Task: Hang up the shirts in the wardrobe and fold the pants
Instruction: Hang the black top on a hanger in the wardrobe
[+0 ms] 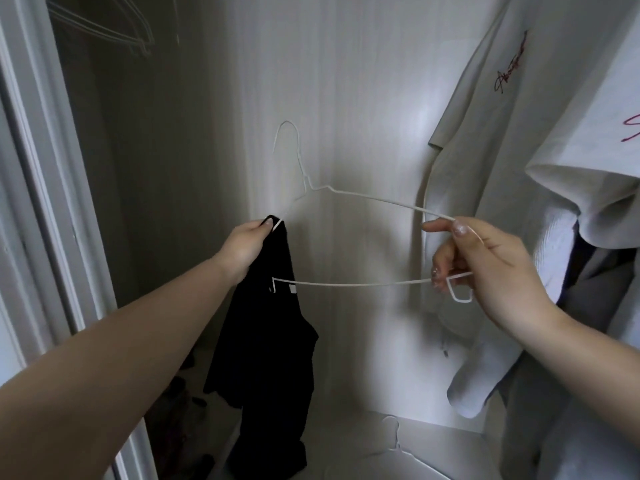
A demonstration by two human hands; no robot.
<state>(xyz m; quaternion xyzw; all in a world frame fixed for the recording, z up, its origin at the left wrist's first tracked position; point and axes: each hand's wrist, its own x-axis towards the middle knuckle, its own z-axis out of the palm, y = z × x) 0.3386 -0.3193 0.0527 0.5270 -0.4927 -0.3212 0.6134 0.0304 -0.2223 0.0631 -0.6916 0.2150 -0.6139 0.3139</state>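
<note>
- right hand (491, 268) pinches the right end of a white wire hanger (363, 202), thumb and forefinger on the upper arm, lower fingers curled at the bottom bar.
- left hand (247, 247) grips the hanger's left end together with a black garment (270, 341).
- the garment is dark, limp and hangs straight down below the left hand.
- right of the right hand hang white shirts (519, 133) with red script.
- beyond both hands is the pale wardrobe wall (346, 81); another hanger (394, 441) lies on the floor below.

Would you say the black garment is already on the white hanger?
Only partly: the black garment hangs bunched at the white hanger's left end; the rest is bare.
</note>
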